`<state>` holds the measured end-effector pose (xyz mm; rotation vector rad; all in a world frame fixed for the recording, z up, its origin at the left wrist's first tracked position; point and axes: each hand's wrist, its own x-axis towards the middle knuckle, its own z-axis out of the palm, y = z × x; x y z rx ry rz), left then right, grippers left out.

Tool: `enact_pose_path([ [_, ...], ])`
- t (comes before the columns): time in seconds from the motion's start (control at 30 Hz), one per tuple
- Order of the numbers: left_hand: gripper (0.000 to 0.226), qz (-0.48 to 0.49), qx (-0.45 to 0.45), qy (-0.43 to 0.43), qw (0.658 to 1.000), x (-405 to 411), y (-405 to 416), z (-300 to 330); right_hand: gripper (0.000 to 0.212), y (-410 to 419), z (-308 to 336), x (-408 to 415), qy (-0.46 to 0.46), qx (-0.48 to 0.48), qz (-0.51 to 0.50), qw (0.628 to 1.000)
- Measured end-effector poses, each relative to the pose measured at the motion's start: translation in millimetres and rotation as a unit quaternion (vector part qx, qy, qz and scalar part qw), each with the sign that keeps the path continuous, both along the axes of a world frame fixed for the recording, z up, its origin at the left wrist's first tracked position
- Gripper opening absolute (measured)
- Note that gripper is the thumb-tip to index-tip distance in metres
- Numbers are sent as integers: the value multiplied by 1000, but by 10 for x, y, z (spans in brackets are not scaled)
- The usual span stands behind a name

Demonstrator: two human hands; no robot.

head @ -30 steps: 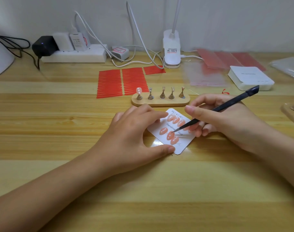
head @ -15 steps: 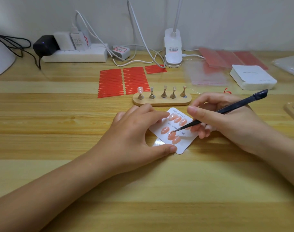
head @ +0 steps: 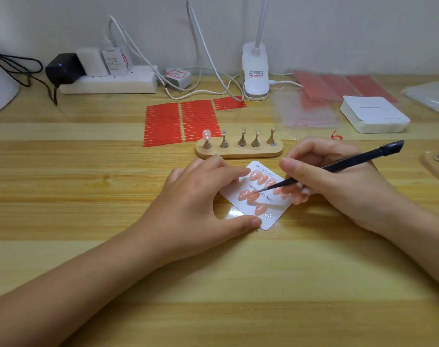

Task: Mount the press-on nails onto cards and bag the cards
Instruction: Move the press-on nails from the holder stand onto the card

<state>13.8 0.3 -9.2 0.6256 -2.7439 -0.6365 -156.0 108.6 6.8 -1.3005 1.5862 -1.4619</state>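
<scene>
Card: white card (head: 276, 216) lay flat on the table (head: 88, 186); peach nails (head: 253, 196) stuck on it
Left hand (head: 200, 196): straight fingers (head: 228, 171) pressed the card's left edge
Right hand (head: 338, 186): pinched a black tool (head: 351, 162); tip touched a nail

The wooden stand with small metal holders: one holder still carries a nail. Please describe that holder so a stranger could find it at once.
Find the wooden stand lying just behind the white card that the hands work on, in front of the red strips. Five metal holders rise from it in a row. The leftmost holder is the one: only it has a glossy pink nail on top, while the other four tops carry none.
</scene>
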Motion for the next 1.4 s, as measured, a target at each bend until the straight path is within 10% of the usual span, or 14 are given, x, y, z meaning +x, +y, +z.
enact_pose_path([
  [1.4,77,4,1,2,1000,-1,9,-1,16,7,1,29,21,12,-4,1000],
])
